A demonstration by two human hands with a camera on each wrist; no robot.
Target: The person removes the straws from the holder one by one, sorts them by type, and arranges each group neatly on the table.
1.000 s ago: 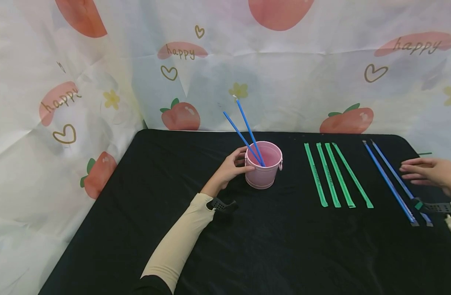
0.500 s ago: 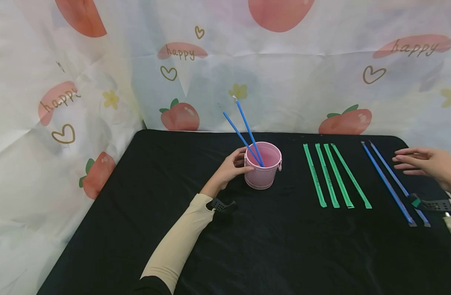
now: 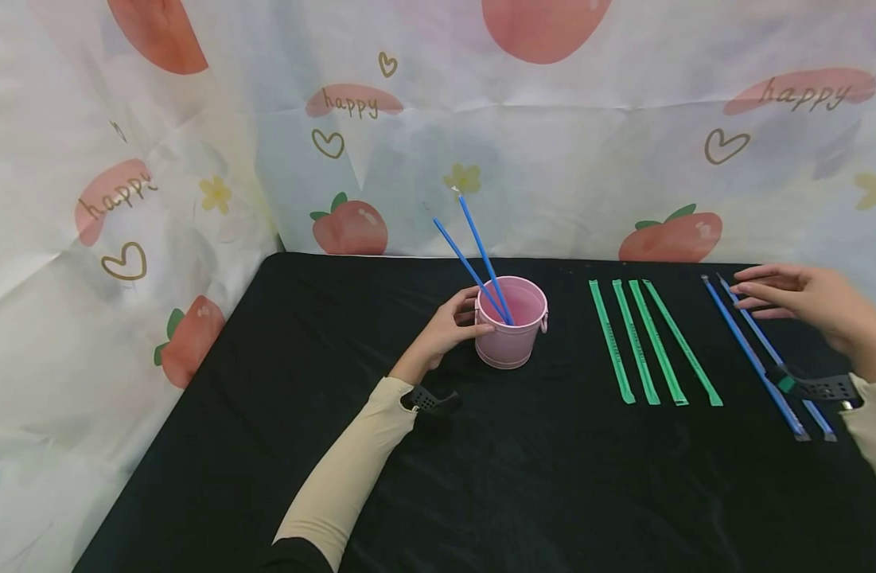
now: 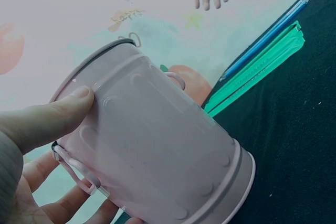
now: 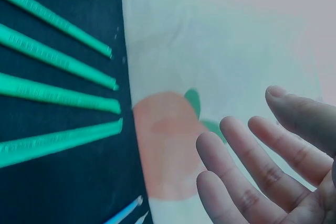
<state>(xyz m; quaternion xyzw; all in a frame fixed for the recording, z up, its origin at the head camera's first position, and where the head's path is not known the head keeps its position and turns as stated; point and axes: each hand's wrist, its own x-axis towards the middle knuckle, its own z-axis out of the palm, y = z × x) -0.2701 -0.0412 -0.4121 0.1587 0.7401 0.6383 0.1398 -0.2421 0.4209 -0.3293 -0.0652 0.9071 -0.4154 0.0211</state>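
Note:
In the head view a small pink bucket (image 3: 507, 348) stands upright on the black tabletop. Two blue straws (image 3: 483, 253) lean out of it toward the upper left. My left hand (image 3: 440, 330) grips the bucket by its left side, thumb (image 4: 68, 114) on the near wall and fingers round behind. Two more blue straws (image 3: 749, 350) in clear wrappers lie side by side at the right. Over their far ends hovers my right hand (image 3: 803, 301), its fingers extended and holding nothing. The right wrist view shows those fingers (image 5: 257, 177) spread and relaxed.
Several green-wrapped straws (image 3: 656, 342) lie in a row between the bucket and the blue pair. A pale printed cloth (image 3: 538, 159) hangs behind the black table (image 3: 552, 477) and along its left side. Each wrist wears a black strap (image 3: 824, 388).
My right hand has moved left and farther back, from beside the blue straws to over their far ends. The left hand and the bucket have stayed put.

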